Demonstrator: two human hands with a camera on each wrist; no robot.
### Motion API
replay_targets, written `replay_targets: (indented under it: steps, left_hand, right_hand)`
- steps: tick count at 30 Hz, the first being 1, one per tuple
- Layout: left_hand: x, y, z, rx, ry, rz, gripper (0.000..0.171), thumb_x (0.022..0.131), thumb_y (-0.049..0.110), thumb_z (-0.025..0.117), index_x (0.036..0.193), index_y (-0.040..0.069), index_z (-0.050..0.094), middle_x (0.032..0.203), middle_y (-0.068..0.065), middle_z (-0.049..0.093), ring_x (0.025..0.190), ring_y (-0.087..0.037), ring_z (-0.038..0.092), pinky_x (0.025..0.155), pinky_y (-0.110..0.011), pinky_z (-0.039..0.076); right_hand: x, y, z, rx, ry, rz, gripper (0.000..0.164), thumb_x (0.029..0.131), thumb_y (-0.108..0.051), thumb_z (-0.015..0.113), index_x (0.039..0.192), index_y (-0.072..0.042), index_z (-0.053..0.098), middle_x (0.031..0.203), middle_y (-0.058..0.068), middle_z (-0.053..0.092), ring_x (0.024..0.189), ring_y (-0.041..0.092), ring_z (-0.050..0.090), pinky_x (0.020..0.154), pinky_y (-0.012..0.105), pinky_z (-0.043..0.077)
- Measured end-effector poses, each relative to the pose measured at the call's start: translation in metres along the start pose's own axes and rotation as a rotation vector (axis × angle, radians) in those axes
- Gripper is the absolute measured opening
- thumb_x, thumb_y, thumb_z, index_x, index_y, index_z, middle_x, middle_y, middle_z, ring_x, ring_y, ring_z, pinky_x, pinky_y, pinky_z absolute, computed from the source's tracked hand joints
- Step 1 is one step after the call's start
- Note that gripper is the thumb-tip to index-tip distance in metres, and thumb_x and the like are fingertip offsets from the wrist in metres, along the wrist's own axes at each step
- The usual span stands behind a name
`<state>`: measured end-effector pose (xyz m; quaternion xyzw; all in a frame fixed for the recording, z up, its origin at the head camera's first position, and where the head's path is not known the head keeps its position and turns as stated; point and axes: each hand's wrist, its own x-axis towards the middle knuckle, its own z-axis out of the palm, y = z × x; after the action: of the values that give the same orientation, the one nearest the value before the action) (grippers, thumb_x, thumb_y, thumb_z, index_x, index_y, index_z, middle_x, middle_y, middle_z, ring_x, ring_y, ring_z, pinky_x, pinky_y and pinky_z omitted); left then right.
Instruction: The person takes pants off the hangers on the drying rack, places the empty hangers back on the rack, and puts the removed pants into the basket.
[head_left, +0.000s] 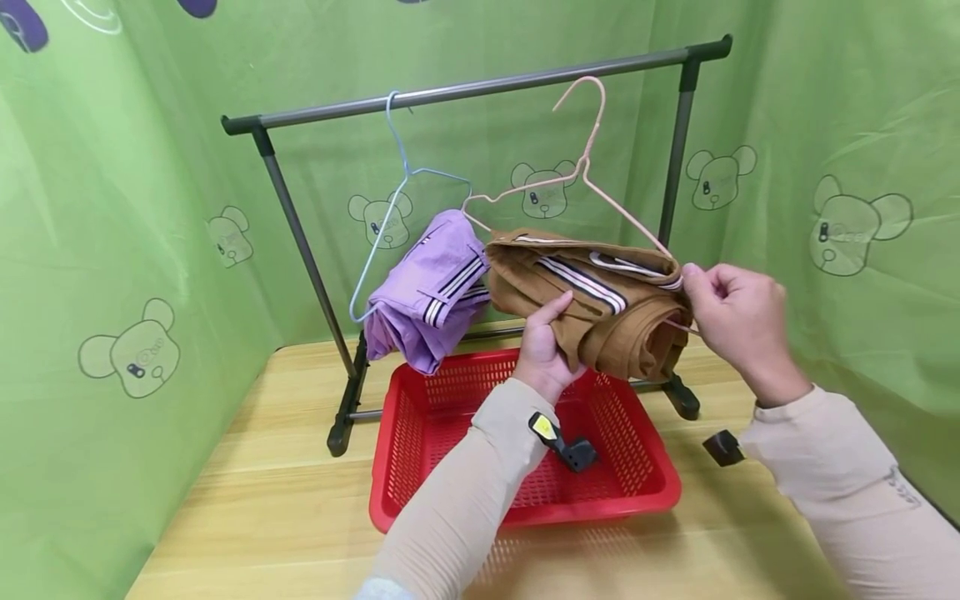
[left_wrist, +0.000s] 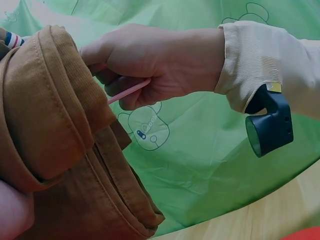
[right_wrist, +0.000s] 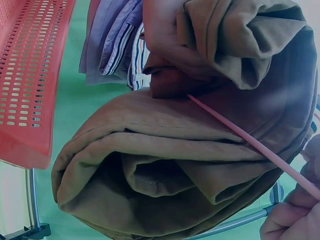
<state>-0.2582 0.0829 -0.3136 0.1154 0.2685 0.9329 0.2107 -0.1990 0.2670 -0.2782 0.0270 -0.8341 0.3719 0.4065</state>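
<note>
Brown trousers (head_left: 517, 283) with striped trim, folded over in a bundle, hang on a pink wire hanger (head_left: 626, 212). My left hand (head_left: 546, 354) holds the bundle from below, thumb on the front; its other fingers are mostly hidden. At the bundle's right end my right hand (head_left: 738, 321) grips the hanger's end. In the left wrist view the pink wire (left_wrist: 129, 92) runs into the curled fingers of the right hand (left_wrist: 145, 60). The hanger's hook shows whole, just under the rack's rod. Left of it, purple trousers (head_left: 431, 271) hang from a blue hanger (head_left: 377, 237).
A metal rack (head_left: 480, 88) spans the back, with the blue hanger on its rod. Beneath the trousers a red perforated basket (head_left: 667, 492) stands on the wooden table (head_left: 255, 500). Green printed curtains (head_left: 90, 250) enclose the back and sides.
</note>
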Motion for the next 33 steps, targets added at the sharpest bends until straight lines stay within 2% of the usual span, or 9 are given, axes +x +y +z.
replay_targets:
  steps: [3, 8, 22, 29, 33]
  left_hand:
    - [0.001, 0.000, 0.000, 0.005, 0.010, -0.005, 0.019, 0.097, 0.018, 0.043, 0.092, 0.011, 0.059, 0.086, 0.002, 0.064, 0.078, -0.009, 0.061, 0.072, -0.022, 0.049]
    - [0.001, 0.001, -0.001, 0.006, -0.013, 0.003, 0.021, 0.097, 0.017, 0.042, 0.091, 0.011, 0.061, 0.086, 0.002, 0.065, 0.077, -0.009, 0.062, 0.072, -0.021, 0.050]
    - [0.000, 0.000, -0.002, 0.023, -0.053, 0.052, 0.020, 0.097, 0.015, 0.042, 0.090, 0.011, 0.060, 0.084, 0.002, 0.065, 0.075, -0.008, 0.063, 0.072, -0.021, 0.050]
    - [0.000, -0.003, -0.006, 0.051, -0.074, 0.078, 0.020, 0.098, 0.012, 0.041, 0.089, 0.011, 0.058, 0.083, 0.002, 0.065, 0.074, -0.007, 0.064, 0.071, -0.020, 0.052]
    - [0.002, -0.001, -0.006, 0.077, -0.095, 0.100, 0.022, 0.098, 0.011, 0.040, 0.088, 0.011, 0.060, 0.082, 0.003, 0.065, 0.074, -0.007, 0.065, 0.070, -0.020, 0.052]
  right_hand:
    - [0.000, 0.001, 0.000, 0.006, -0.025, 0.006, 0.046, 0.096, -0.035, 0.058, 0.060, -0.005, 0.063, 0.046, -0.005, 0.049, 0.041, 0.012, 0.039, 0.038, 0.025, 0.028]
    - [-0.001, 0.000, -0.001, 0.007, -0.054, 0.023, 0.051, 0.096, -0.037, 0.057, 0.057, -0.004, 0.059, 0.045, -0.003, 0.046, 0.041, 0.013, 0.037, 0.036, 0.027, 0.027]
    - [0.000, 0.002, -0.003, -0.002, -0.035, -0.009, 0.052, 0.096, -0.034, 0.059, 0.051, -0.007, 0.053, 0.043, -0.003, 0.045, 0.038, 0.013, 0.036, 0.034, 0.025, 0.026]
    - [-0.002, 0.007, -0.002, -0.015, -0.068, 0.007, 0.052, 0.096, -0.034, 0.058, 0.052, -0.007, 0.053, 0.044, -0.001, 0.046, 0.039, 0.015, 0.038, 0.035, 0.027, 0.027]
    - [0.001, 0.011, -0.001, -0.030, -0.071, 0.005, 0.049, 0.095, -0.032, 0.060, 0.052, -0.008, 0.054, 0.043, -0.003, 0.046, 0.040, 0.014, 0.038, 0.037, 0.026, 0.028]
